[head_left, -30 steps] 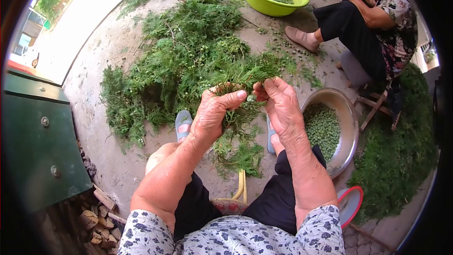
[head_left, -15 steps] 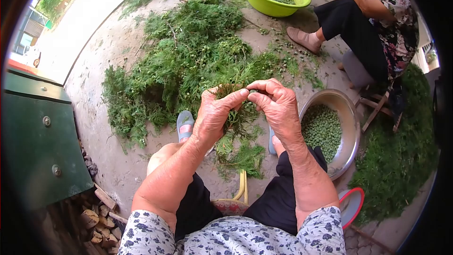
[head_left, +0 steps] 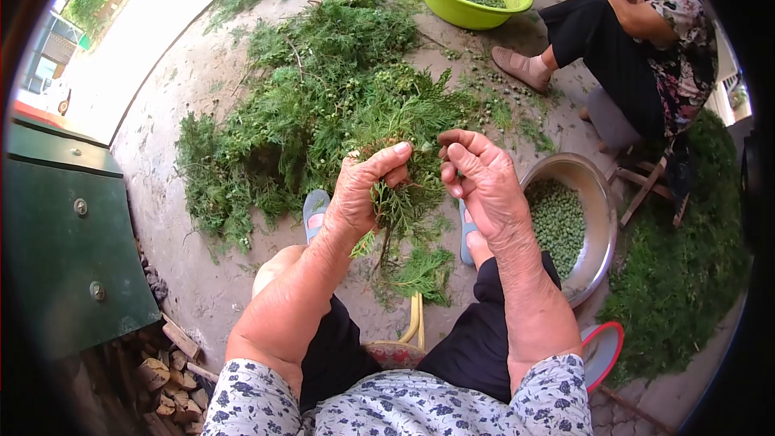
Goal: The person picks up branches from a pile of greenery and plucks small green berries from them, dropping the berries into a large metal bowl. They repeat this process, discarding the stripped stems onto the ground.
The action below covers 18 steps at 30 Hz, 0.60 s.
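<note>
My left hand [head_left: 361, 194] is closed around a leafy conifer sprig [head_left: 395, 211], whose flat green fronds stick out above and hang below the fist. My right hand [head_left: 487, 190] is held up just to the right of it, apart from the sprig. Its fingers are curled, with the thumb near the index finger; the inside of the hand is hidden, so whatever it may hold does not show. Beside my right forearm, a metal basin [head_left: 601, 230] contains many small round green cones [head_left: 557, 222]. A few cut fronds [head_left: 424, 274] lie on the ground between my feet.
A large heap of conifer branches [head_left: 323, 89] spreads ahead, and another pile [head_left: 670, 307] lies at the right. A lime-green basin [head_left: 472, 16] with cones stands farther off. Another person [head_left: 638, 56] sits at the upper right. Firewood [head_left: 165, 387] and a green metal box [head_left: 73, 234] are at the left.
My hands were together, with the right fingertips pinching at the sprig. Now the right hand has drawn away to the right, and the sprig in my left hand shows more fully.
</note>
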### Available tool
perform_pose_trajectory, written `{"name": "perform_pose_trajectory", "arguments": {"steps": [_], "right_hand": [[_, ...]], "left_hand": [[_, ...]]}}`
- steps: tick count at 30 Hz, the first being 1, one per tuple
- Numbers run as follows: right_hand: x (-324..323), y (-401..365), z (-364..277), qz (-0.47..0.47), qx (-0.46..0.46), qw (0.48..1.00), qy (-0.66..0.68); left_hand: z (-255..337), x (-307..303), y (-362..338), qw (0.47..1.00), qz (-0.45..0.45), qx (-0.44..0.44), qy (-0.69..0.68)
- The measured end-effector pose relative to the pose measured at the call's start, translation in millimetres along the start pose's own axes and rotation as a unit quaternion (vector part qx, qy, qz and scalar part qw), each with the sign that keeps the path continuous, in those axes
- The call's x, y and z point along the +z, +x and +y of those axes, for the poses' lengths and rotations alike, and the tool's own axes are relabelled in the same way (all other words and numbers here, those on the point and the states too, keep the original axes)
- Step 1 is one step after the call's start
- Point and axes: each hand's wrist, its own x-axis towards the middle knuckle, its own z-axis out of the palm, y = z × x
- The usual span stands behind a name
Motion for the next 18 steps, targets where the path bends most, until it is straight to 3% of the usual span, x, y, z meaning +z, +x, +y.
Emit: {"name": "perform_pose_trajectory", "arguments": {"steps": [4, 6, 8, 9, 11, 14, 17, 18], "right_hand": [[9, -2, 3, 0.005, -0.007, 0.993, -0.116], [9, -2, 6, 0.025, -0.011, 0.992, -0.12], [9, -2, 8, 0.086, -0.084, 0.962, -0.247], [12, -2, 9, 0.086, -0.083, 0.962, -0.247], [17, -2, 12, 0.15, -0.202, 0.904, -0.346], [8, 3, 19, 0.185, -0.222, 0.89, -0.352], [-28, 11, -9, 0.241, -0.17, 0.95, -0.099], [-46, 12, -21, 0.264, -0.175, 0.941, -0.117]], "left_hand": [[-1, 4, -3, 0.999, -0.02, -0.002, 0.038], [-3, 7, -3, 0.992, -0.021, 0.048, 0.118], [-6, 8, -3, 0.991, -0.019, 0.046, 0.123], [-8, 10, -2, 0.994, -0.009, 0.037, 0.106], [-11, 7, 1, 0.994, -0.021, 0.031, 0.103], [-14, 0, 7, 0.994, -0.04, 0.017, 0.102], [-6, -8, 2, 0.999, -0.023, 0.024, 0.03], [-4, -14, 2, 0.999, -0.036, 0.023, -0.02]]}}
